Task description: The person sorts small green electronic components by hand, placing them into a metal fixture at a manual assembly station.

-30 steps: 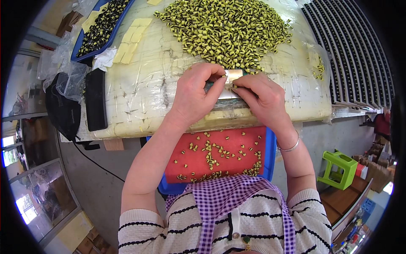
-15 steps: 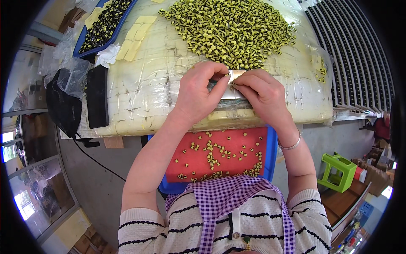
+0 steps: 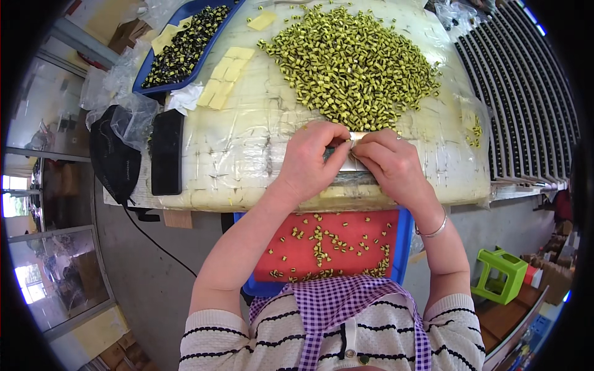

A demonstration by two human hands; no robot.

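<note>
Nearest, below the fingers, the red-lined blue tray (image 3: pixel 402 247) on the lap holds scattered yellow-green parts. Above it the left hand (image 3: pixel 309 162) and right hand (image 3: pixel 393 164) meet fingertip to fingertip, as half a second ago, both pinching a small silvery strip (image 3: pixel 357 137) over a metal bar (image 3: pixel 352 166) at the table edge; the hands have barely shifted. Just beyond the fingertips lies the big heap of yellow-green parts (image 3: pixel 352 62)
</note>
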